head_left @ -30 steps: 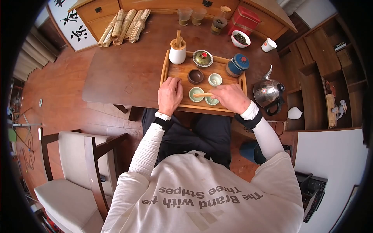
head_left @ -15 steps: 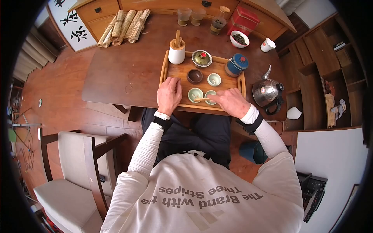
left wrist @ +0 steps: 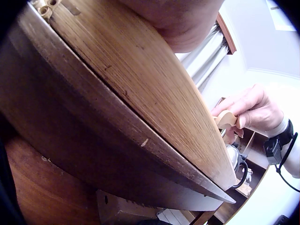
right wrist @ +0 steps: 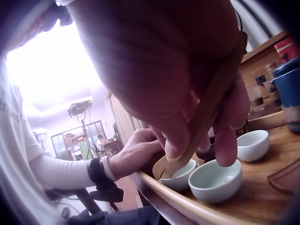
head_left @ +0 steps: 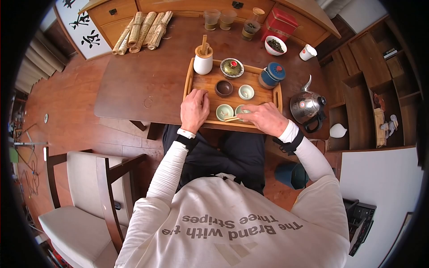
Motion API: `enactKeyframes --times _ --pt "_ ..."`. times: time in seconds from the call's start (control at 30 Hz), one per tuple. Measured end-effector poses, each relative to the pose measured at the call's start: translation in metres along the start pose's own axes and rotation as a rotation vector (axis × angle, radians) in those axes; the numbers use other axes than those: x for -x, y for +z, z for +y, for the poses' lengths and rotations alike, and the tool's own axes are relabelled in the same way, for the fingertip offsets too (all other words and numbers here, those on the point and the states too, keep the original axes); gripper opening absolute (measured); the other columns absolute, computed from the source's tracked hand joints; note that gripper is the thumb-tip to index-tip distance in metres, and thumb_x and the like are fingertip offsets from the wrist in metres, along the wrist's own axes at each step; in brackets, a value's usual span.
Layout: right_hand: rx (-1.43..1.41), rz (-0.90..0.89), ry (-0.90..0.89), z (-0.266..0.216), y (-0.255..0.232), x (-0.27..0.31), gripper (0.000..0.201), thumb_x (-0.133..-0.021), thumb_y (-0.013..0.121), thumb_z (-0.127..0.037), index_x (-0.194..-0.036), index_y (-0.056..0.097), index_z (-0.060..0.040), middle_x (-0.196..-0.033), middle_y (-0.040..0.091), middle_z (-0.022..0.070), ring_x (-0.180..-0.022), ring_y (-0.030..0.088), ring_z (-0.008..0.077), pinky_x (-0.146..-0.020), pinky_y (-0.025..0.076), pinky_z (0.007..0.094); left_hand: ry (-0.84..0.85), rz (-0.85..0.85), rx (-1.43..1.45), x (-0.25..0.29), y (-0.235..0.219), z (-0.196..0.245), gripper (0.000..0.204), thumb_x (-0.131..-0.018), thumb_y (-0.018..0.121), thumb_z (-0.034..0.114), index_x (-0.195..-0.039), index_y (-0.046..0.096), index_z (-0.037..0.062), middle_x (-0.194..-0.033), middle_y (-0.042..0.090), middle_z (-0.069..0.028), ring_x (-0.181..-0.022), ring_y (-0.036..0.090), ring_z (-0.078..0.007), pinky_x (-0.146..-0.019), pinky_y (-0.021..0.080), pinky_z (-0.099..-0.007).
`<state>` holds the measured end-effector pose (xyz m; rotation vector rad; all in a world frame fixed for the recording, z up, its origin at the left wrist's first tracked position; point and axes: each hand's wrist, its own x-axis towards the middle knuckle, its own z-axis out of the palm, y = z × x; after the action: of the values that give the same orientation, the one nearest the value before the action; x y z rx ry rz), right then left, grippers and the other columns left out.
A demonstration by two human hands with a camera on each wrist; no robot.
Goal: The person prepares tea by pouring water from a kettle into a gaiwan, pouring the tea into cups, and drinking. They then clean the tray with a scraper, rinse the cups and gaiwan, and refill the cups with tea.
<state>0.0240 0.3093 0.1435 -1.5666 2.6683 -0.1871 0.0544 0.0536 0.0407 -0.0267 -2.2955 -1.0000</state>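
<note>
Wooden tongs (head_left: 231,119) are pinched in my right hand (head_left: 269,118), their tips at the near rim of the left pale green cup (head_left: 224,108). A second pale green cup (right wrist: 214,188) sits right under the fingers of that hand, partly hidden by them in the head view. My left hand (head_left: 195,110) rests on the near left edge of the wooden tray (head_left: 208,79), its fingertips hidden from the head view. Beyond the pale green pair, a dark brown cup (head_left: 224,88) and a white cup (head_left: 246,92) stand on the tray.
Also on the tray are a white tool holder (head_left: 203,65), a lidded bowl (head_left: 232,68) and a blue jar (head_left: 272,74). A steel kettle (head_left: 306,107) stands to the right. Bamboo scrolls (head_left: 144,30), a bowl of tea leaves (head_left: 275,45) and a red tin (head_left: 280,24) lie farther back.
The tongs' tips have shifted from over the left pale green cup toward its near rim. My right hand has moved slightly left and nearer; my left hand has stayed in place.
</note>
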Motion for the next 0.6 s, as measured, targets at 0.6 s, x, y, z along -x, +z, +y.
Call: enactKeyframes --times 0.6 --pt "0.268 -0.009 -0.138 0.002 -0.002 -0.002 0.031 -0.084 0.065 -0.013 -0.112 0.075 -0.0164 -0.106 0.071 0.0008 -0.084 0.072 0.0215 -0.07 0.056 0.0371 0.007 0.008 -0.006 0.0 0.0 0.0 0.008 -0.091 0.066 0.008 -0.098 0.069 0.0046 -0.088 0.066 -0.0133 -0.081 0.066 -0.0363 -0.072 0.054 -0.0458"
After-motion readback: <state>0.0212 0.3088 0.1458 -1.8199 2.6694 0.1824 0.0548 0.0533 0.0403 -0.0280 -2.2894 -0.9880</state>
